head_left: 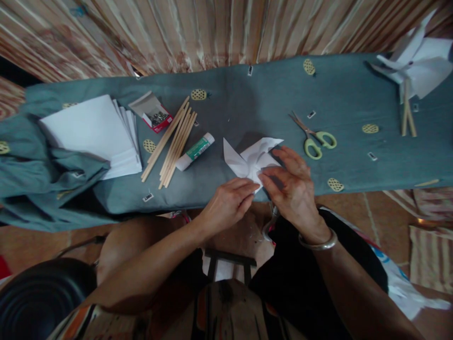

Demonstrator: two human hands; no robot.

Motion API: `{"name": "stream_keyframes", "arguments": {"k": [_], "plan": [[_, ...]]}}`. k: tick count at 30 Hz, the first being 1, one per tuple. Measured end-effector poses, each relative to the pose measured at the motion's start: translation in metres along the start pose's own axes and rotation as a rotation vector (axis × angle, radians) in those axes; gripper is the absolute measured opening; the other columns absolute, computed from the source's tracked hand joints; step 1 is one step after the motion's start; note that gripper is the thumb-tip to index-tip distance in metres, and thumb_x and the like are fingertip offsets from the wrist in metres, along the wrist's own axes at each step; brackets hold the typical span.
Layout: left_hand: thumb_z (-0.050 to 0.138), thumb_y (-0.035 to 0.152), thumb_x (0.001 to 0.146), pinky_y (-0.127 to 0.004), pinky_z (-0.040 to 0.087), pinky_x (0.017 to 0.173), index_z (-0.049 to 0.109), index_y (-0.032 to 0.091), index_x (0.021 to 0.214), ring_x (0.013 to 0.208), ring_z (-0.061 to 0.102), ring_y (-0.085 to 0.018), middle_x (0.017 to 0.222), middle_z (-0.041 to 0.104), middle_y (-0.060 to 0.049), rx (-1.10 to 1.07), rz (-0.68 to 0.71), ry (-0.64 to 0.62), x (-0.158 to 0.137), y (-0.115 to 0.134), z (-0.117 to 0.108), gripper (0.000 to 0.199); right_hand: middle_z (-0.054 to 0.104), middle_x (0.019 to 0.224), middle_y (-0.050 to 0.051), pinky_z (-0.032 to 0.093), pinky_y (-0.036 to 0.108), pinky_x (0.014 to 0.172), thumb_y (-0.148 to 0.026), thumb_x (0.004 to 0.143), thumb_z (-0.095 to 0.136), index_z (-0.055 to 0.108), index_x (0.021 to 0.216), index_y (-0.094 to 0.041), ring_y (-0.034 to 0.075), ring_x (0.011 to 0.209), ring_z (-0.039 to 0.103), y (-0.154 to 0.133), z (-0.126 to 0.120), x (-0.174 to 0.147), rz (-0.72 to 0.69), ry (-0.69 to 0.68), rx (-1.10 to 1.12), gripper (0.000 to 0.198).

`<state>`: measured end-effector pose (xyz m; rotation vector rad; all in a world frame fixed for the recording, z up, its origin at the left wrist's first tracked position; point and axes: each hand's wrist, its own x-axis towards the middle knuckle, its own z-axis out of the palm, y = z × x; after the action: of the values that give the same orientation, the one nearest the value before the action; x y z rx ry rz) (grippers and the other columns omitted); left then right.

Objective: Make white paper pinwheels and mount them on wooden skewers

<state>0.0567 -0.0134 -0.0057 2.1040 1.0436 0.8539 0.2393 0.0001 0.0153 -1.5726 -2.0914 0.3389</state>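
A white paper pinwheel [249,160] with folded-in blades is held at the table's front edge between my two hands. My left hand [230,197] pinches its lower edge, fingers pressed together. On the other side, my right hand [292,186] grips it near the centre and right blade with thumb and fingers; the fingertips partly cover the paper. To the left lie a glue stick [195,151] and several wooden sticks [177,146]. Scissors [314,139] with green handles rest to the right, blades pointing away.
A stack of white paper [92,132] lies at the left beside an open small box [154,113] of metal pins. Paper pinwheels on sticks [415,71] lie at the far right. A green cloth [262,104] with pineapple prints covers the narrow table; a striped curtain [212,33] hangs behind.
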Motion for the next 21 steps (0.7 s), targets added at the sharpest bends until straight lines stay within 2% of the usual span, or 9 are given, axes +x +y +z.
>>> {"name": "stream_keyframes", "arguments": {"k": [7,12,21], "plan": [[0.053,0.012,0.091,-0.037,0.058,0.09,0.068,0.013,0.112,0.102,0.069,-0.02,0.108,0.072,-0.011,0.009,-0.024,-0.017,0.0013,-0.0007,-0.0018,0.025,0.056,0.141,0.008,0.036,0.055,0.114,-0.024,0.094,0.051,0.071,0.101,-0.024,0.031,0.141,0.04,-0.0035,-0.0024,-0.0027,-0.048,-0.001,0.002,0.022],[0.055,0.012,0.09,-0.037,0.059,0.089,0.069,0.014,0.11,0.101,0.07,-0.02,0.107,0.073,-0.011,-0.001,-0.043,-0.007,0.0021,-0.0001,-0.002,0.025,0.048,0.15,0.005,0.035,0.058,0.113,-0.019,0.092,0.048,0.068,0.113,-0.026,0.032,0.144,0.035,-0.0023,-0.0003,-0.0047,-0.094,-0.028,-0.008,0.03],[0.056,0.009,0.088,-0.032,0.057,0.09,0.07,0.013,0.105,0.099,0.07,-0.018,0.107,0.074,-0.009,-0.092,-0.084,-0.002,0.0061,0.0011,-0.0044,0.023,0.04,0.156,0.001,0.03,0.06,0.115,-0.017,0.091,0.046,0.066,0.118,-0.029,0.033,0.148,0.028,-0.0011,0.0014,-0.0063,-0.137,-0.084,-0.039,0.036]]}}
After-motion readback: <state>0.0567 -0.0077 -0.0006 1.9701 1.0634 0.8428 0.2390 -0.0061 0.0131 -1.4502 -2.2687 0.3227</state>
